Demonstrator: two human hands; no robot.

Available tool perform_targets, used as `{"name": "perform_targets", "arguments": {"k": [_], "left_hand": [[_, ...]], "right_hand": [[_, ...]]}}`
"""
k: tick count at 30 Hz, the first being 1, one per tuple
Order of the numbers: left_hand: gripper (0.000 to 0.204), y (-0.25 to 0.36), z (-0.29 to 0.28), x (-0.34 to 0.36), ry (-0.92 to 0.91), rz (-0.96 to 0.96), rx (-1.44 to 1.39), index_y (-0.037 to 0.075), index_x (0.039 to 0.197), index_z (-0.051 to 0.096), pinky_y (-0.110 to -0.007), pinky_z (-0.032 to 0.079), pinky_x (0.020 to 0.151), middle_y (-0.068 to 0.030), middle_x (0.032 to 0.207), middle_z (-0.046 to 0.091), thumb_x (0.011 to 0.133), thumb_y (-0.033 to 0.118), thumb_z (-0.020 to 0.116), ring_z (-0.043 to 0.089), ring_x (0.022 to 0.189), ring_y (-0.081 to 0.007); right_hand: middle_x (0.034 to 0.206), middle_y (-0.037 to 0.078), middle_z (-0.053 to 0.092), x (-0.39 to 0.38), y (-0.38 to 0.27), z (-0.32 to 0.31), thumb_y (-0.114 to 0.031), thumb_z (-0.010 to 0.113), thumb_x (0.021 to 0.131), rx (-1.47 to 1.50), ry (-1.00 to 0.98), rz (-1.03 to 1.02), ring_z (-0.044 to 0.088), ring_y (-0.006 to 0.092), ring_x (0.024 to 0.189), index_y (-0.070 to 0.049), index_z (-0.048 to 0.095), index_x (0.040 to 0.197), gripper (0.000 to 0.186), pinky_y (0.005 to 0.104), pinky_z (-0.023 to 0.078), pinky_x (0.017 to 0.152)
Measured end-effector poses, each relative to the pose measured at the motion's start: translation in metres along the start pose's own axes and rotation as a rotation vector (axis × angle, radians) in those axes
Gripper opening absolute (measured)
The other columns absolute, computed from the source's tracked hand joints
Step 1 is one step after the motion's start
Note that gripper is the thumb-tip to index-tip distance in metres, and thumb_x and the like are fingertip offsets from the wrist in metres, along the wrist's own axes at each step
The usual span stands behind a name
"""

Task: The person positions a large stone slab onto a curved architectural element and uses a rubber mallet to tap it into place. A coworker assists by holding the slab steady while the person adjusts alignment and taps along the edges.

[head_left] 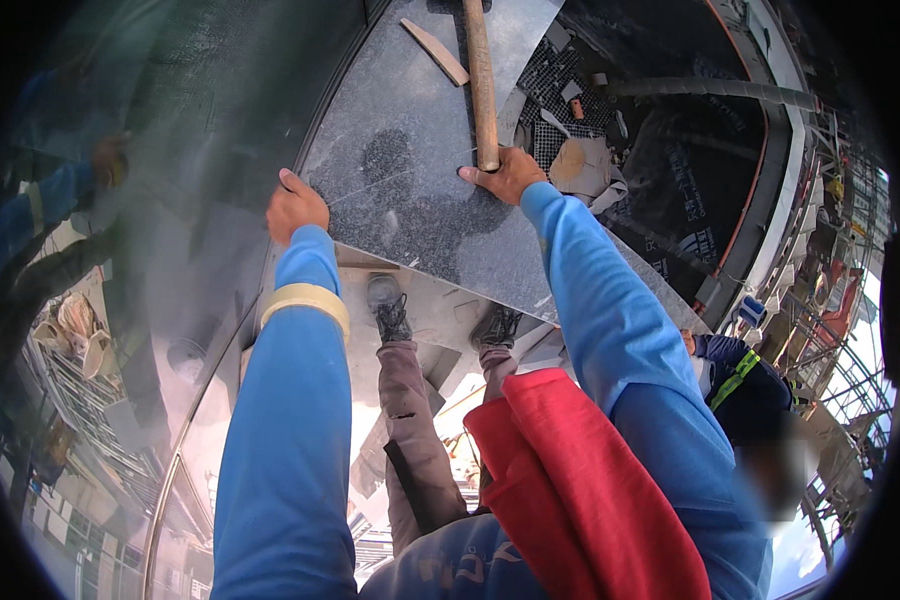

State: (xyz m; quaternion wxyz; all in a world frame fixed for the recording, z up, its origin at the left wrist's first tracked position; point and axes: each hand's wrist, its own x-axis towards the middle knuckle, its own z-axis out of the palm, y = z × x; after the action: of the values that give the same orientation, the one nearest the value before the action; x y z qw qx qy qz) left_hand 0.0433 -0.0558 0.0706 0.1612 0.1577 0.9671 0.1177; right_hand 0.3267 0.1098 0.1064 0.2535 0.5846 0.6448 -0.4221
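- Pressing down on the near edge of a dark speckled stone slab (420,160), both hands are in play; the slab runs away from the person and its near corner juts out over the two shoes (390,310) below.
- Left hand (295,205) sits at the slab's left edge, fingers curled closed over the rim.
- Right hand (507,175) lies on the slab's surface, fingers wrapped shut round the end of a wooden handle (482,80) that lies along the slab.
- One small wooden wedge (435,52) rests on the slab, just beside the handle.
- Open room left of the slab: smooth grey surface (220,120).
- Right of it, a black mesh tray (560,90) holds small scraps, too small to count.
- One other person (745,385) crouches at lower right.
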Motion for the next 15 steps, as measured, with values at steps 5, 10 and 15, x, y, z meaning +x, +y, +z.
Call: {"name": "perform_targets", "arguments": {"k": [5,10,15], "left_hand": [[0.066,-0.001,0.004,0.002,0.034,0.002,-0.019,0.001,0.105,0.076,-0.058,0.054,0.085,-0.0253,0.105,0.074,0.107,0.049,0.031,0.069,0.099,-0.0482],[0.064,-0.001,0.004,0.001,0.087,0.029,-0.074,0.001,0.105,0.076,-0.058,0.054,0.085,-0.0248,0.106,0.074,0.108,0.047,0.031,0.069,0.099,-0.0482],[0.064,-0.002,0.006,0.0,0.087,0.028,-0.107,0.001,0.105,0.076,-0.058,0.053,0.087,-0.0256,0.105,0.074,0.108,0.046,0.031,0.068,0.1,-0.0487]], "right_hand": [[0.115,0.018,0.075,-0.007,-0.001,0.008,-0.077,0.076,0.075,0.029,0.104,0.013,0.072,0.0336,0.111,-0.009,0.071,0.13,0.088,0.0439,0.055,0.099],[0.112,0.019,0.073,-0.004,0.002,0.013,-0.074,0.078,0.075,0.0,0.179,-0.045,0.071,0.0345,0.108,-0.007,0.072,0.126,0.085,0.0446,0.055,0.096],[0.126,0.018,0.06,-0.024,0.014,0.033,-0.056,0.082,0.082,-0.163,0.707,-0.273,0.059,0.0346,0.12,-0.009,0.07,0.128,0.067,0.046,0.051,0.1]]}}
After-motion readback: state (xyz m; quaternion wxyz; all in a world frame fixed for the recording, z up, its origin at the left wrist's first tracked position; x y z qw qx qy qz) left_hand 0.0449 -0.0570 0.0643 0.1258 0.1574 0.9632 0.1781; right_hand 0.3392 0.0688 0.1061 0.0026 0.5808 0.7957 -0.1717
